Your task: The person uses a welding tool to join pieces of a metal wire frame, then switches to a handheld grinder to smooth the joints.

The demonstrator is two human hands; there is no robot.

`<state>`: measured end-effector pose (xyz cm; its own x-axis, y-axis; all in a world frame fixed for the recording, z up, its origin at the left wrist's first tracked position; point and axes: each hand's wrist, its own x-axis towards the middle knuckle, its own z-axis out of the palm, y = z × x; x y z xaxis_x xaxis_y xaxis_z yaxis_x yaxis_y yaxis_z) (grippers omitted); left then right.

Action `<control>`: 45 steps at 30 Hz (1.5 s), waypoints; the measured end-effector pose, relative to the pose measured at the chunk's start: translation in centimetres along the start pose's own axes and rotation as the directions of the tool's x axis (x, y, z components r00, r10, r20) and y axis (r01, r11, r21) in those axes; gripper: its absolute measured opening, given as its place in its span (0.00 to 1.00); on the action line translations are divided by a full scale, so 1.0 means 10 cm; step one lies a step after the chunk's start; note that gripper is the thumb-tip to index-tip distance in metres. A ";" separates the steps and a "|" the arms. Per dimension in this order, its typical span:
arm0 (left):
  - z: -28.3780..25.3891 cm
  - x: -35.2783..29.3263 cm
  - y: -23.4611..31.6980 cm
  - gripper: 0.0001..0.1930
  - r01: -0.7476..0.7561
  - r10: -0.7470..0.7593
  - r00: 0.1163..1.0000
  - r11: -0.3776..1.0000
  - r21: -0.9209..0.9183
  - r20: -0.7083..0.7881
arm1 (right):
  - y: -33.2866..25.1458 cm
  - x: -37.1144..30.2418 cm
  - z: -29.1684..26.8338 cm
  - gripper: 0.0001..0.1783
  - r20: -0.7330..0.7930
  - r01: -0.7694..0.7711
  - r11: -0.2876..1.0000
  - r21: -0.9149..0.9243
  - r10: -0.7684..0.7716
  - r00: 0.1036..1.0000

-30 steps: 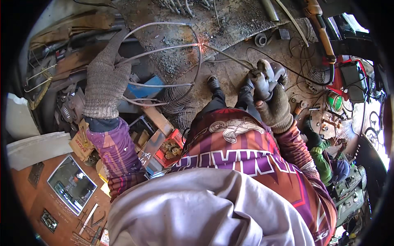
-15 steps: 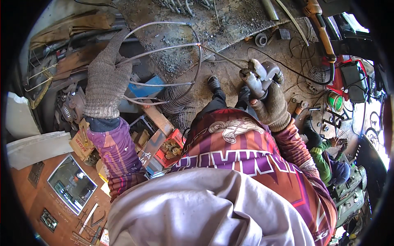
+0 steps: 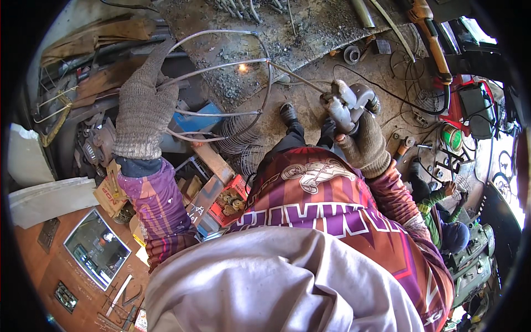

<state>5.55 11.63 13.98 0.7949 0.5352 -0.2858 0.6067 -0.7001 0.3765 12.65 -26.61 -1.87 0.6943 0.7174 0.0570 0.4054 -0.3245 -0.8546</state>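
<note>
Hands, two, in knitted gloves: left hand [image 3: 145,110] closed on a metal-rod frame [image 3: 270,80] at its left side; right hand [image 3: 366,135] clasped around a grey holder [image 3: 338,108] bearing a thin rod [image 3: 301,76]. Frame: curved bars, between the hands; rod tip at its right-hand joint [image 3: 269,60], contact unclear. Orange spark [image 3: 243,68], just left of joint. Beneath: wire coil [image 3: 238,134]. Beyond: grit-strewn surface [image 3: 193,27]. Far right: co-worker [image 3: 434,224], green sleeves.

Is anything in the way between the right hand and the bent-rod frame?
Nothing visible blocks it. Only the thin rod extending from the right hand's grip spans the gap toward the frame; whether the rod's tip touches it is unclear.
</note>
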 end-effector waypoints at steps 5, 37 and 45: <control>-0.01 0.02 -0.08 0.33 -0.177 0.184 0.982 0.977 0.119 -0.046 | 0.03 0.01 -0.02 0.38 0.084 -0.242 0.864 0.442 0.230 0.970; 0.04 0.03 -0.02 0.36 -0.142 0.150 0.987 0.982 0.126 -0.052 | 0.11 -0.05 0.00 0.37 -0.024 0.031 0.997 0.066 -0.030 0.999; 0.07 0.06 -0.04 0.33 -0.205 0.219 0.972 0.967 0.152 -0.083 | 0.02 -0.01 -0.03 0.35 0.026 -0.003 0.998 0.068 0.001 1.000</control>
<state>5.76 11.92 13.01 0.9057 0.4059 -0.1224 0.4238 -0.8587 0.2882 12.84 -26.89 -1.86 0.6789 0.7330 0.0421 0.3620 -0.2842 -0.8878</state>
